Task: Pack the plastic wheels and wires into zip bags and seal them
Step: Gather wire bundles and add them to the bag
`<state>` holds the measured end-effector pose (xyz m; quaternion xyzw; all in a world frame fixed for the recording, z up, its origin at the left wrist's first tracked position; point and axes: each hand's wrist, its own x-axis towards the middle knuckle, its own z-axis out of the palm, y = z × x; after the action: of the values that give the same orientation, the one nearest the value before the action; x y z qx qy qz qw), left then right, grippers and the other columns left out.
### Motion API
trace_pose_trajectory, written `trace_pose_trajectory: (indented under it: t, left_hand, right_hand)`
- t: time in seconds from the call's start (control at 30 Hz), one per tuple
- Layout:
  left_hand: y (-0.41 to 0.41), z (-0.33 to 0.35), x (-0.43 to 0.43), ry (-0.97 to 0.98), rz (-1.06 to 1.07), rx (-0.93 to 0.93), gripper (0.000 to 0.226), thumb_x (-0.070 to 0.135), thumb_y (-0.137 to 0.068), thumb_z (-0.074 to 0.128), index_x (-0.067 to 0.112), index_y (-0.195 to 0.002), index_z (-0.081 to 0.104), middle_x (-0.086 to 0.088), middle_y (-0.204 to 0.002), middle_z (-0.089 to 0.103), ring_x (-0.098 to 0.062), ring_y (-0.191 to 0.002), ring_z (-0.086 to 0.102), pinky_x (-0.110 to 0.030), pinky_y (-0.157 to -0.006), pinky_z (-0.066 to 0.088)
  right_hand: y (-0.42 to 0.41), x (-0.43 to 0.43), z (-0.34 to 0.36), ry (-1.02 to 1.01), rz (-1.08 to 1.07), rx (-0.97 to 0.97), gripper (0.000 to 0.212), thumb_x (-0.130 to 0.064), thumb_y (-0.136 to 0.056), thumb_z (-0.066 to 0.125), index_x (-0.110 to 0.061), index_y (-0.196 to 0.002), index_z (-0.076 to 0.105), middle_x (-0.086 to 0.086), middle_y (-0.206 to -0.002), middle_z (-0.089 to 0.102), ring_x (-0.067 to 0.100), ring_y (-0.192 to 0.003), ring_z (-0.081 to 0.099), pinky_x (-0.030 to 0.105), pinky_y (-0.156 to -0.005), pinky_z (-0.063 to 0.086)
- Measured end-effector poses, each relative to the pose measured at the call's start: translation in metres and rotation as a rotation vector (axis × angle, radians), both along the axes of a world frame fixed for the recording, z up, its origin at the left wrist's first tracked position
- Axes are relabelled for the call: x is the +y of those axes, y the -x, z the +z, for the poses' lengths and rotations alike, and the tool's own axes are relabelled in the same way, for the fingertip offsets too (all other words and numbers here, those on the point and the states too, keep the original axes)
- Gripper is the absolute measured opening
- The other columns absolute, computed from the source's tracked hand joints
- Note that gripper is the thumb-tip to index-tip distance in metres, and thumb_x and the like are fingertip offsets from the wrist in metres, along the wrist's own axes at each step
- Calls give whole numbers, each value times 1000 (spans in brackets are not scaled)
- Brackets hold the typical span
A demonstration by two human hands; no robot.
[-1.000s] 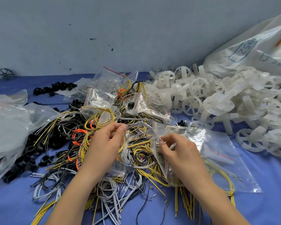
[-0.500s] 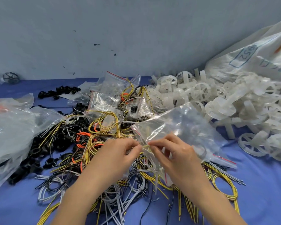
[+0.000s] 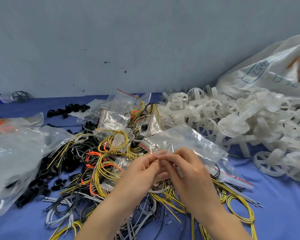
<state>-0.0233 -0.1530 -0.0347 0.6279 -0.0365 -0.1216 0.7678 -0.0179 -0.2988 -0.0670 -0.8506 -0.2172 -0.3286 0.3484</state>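
Zip bag (image 3: 184, 144), clear with red seal line, pinched at its mouth corner by left hand (image 3: 144, 172) and right hand (image 3: 189, 170), held above tangled wires (image 3: 107, 163). White plastic wheels (image 3: 232, 118) piled right on blue worktop (image 3: 275, 205). White sack (image 3: 270, 73) behind reads "952"; other lettering illegible.
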Motion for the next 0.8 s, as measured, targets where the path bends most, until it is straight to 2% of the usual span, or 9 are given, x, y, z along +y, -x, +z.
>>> trace_pose_trajectory:
  t: [0.1,0.17,0.23,0.33,0.4,0.57,0.63,0.73,0.8]
  left_hand:
    - [-7,3,-2,234,-62,37,31,0,-100,41,2,-128,55,-14,-124,66,-21,-117,63,-27,-88,55]
    - [-11,6,1,424,12,68,31,-1,-100,40,-2,-126,56,-19,-126,64,-26,-117,63,-32,-90,56]
    - [-13,6,5,462,110,58,32,-2,-98,41,-3,-124,60,-21,-122,66,-28,-114,64,-37,-93,54]
    - [-3,3,15,57,165,-31,30,3,-101,40,8,-120,62,-12,-107,74,-21,-104,70,-30,-84,58]
    - [8,0,20,-242,71,-117,30,6,-102,40,17,-118,63,-4,-100,76,-15,-98,71,-23,-78,57]
    - [24,12,25,-345,-246,-185,38,9,-100,39,25,-113,70,-4,-106,74,-15,-107,68,-22,-87,54]
    - [24,14,27,-258,-199,-188,33,16,-93,47,30,-110,72,-7,-105,74,-18,-107,68,-25,-90,53]
    - [17,8,32,176,-39,-1,21,9,-89,59,11,-104,73,-21,-97,72,-29,-108,67,-30,-87,55]
    - [12,0,32,227,111,35,23,5,-92,53,3,-106,70,-19,-91,72,-30,-107,68,-38,-94,54]
  right_hand:
    - [-2,-5,-1,-70,12,-6,22,-36,-99,51,-25,-108,69,-14,-96,54,10,-89,56,22,-76,47]
    - [-3,-8,0,-105,-2,-25,20,-36,-101,51,-26,-109,67,-14,-96,53,6,-85,57,22,-72,48]
    - [-3,-10,1,-127,-44,-47,18,-37,-102,50,-29,-109,64,-16,-96,52,3,-77,56,21,-65,48]
    - [-1,-11,4,-136,-88,-58,16,-39,-102,48,-32,-108,62,-17,-95,51,2,-65,51,26,-54,48]
    - [1,-9,6,-114,-65,-57,17,-39,-102,49,-31,-108,62,-16,-94,51,3,-61,51,27,-50,47]
    - [11,1,7,-52,96,-8,15,-41,-101,50,-35,-107,62,-17,-93,53,4,-58,53,24,-49,46]
    - [12,1,7,-101,130,16,15,-41,-101,51,-35,-107,63,-18,-93,53,1,-58,53,24,-51,46]
    - [11,-1,9,-151,133,33,15,-42,-101,51,-36,-106,64,-23,-91,49,0,-59,53,18,-51,42]
    - [11,0,8,-143,114,37,16,-43,-100,50,-36,-105,63,-24,-90,48,1,-58,52,18,-52,41]
